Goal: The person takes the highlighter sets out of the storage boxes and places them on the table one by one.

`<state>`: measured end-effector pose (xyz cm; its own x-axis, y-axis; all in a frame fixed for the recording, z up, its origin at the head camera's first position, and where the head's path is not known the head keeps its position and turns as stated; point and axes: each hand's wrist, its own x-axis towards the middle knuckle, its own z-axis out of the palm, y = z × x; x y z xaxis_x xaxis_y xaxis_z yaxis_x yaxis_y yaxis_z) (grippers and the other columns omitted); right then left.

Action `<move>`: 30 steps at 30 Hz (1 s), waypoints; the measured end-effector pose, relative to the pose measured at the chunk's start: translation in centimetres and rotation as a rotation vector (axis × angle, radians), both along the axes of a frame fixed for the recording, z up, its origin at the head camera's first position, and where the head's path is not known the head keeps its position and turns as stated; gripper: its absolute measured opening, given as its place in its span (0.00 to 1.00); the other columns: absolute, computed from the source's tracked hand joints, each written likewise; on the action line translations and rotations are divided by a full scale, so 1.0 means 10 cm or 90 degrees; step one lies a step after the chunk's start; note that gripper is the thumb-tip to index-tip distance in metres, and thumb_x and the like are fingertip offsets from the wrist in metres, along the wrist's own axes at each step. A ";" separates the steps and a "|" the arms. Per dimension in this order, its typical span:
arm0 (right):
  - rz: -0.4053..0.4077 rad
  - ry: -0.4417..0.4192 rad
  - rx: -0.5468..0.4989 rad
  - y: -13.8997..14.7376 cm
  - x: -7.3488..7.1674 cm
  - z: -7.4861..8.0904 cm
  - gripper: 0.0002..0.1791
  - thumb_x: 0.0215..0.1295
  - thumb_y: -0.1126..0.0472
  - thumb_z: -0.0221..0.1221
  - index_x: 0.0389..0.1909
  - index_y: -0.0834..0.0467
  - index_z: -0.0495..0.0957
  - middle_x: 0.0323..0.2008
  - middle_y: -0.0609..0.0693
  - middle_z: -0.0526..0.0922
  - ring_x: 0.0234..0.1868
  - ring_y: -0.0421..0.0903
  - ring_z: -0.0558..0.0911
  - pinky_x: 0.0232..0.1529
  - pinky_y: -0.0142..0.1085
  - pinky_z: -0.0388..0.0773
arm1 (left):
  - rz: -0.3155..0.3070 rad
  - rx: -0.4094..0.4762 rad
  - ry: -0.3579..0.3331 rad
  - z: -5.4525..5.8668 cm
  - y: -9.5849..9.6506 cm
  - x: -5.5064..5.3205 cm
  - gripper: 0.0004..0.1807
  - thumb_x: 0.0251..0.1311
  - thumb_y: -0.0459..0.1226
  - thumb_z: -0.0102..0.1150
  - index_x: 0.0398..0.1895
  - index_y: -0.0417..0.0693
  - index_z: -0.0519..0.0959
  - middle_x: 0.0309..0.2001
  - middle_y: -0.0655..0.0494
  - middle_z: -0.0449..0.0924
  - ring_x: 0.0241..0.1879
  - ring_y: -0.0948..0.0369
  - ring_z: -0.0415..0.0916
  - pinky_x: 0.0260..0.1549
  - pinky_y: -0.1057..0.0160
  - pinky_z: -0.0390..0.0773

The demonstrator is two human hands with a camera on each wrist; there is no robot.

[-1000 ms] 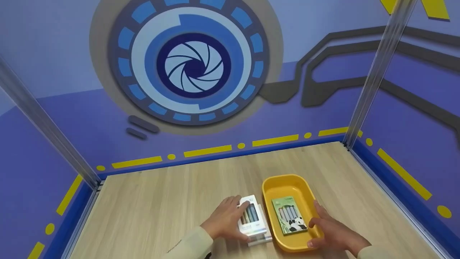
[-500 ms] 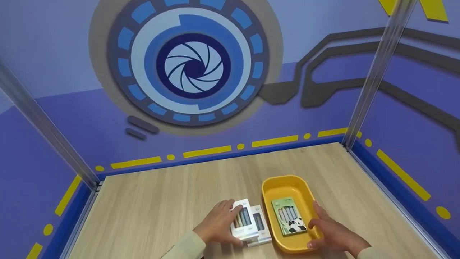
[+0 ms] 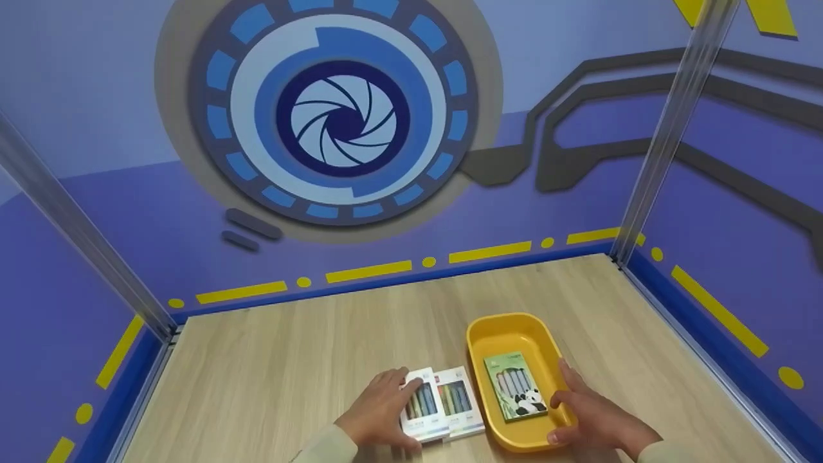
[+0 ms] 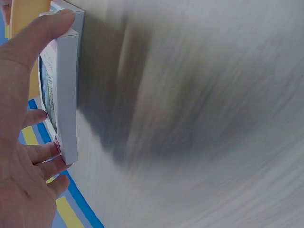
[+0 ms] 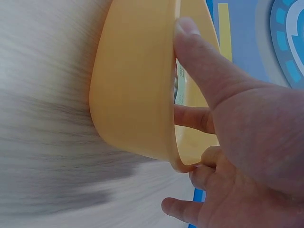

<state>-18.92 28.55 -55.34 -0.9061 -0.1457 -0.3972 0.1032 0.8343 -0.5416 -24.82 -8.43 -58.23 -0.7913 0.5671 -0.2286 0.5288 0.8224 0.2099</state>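
My left hand (image 3: 376, 408) grips a white windowed box of crayons (image 3: 424, 415) across its length, thumb at the near end and fingers at the far end. Colored sticks show through its window. A second, similar white crayon box (image 3: 464, 402) lies flat on the table beside it, partly overlapped by the held one. In the left wrist view, the held box (image 4: 67, 95) sits close to the tabletop. My right hand (image 3: 598, 415) holds the right rim of a yellow plastic tray (image 5: 137, 80), with some fingers inside it. A green crayon box with a panda (image 3: 514, 379) lies in the tray.
The light wood table (image 3: 276, 360) extends to the left and behind the tray. A blue and purple printed wall (image 3: 360, 251) bounds it at the back, with side panels and metal corner posts (image 3: 669, 135).
My left hand has moved left with the upper white box, sliding it off the lower one so more of that box shows. My right hand and the tray have stayed nearly still.
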 end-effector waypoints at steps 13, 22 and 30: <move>-0.008 -0.009 -0.007 -0.01 0.00 0.01 0.28 0.35 0.40 0.69 0.38 0.48 0.75 0.72 0.60 0.37 0.69 0.65 0.48 0.64 0.62 0.51 | 0.039 0.011 -0.056 -0.09 -0.11 0.01 0.60 0.24 0.72 0.61 0.68 0.66 0.54 0.70 0.53 0.53 0.69 0.53 0.50 0.67 0.48 0.53; -0.013 -0.017 -0.006 0.00 -0.01 0.01 0.28 0.34 0.39 0.69 0.39 0.46 0.75 0.72 0.58 0.36 0.68 0.64 0.50 0.63 0.62 0.52 | 0.049 0.027 -0.069 -0.14 -0.19 0.00 0.59 0.23 0.71 0.63 0.67 0.68 0.55 0.70 0.55 0.53 0.69 0.53 0.51 0.66 0.48 0.56; -0.011 -0.009 -0.008 0.00 0.01 0.01 0.27 0.35 0.41 0.70 0.37 0.48 0.75 0.72 0.59 0.36 0.70 0.64 0.45 0.64 0.62 0.49 | 0.023 0.036 -0.060 -0.15 -0.23 -0.01 0.61 0.22 0.71 0.64 0.67 0.62 0.57 0.68 0.50 0.55 0.67 0.52 0.54 0.64 0.47 0.59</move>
<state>-18.85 28.53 -55.22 -0.9028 -0.1344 -0.4085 0.1260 0.8255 -0.5502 -24.95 -10.71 -59.76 -0.7884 0.5523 -0.2708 0.4744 0.8262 0.3039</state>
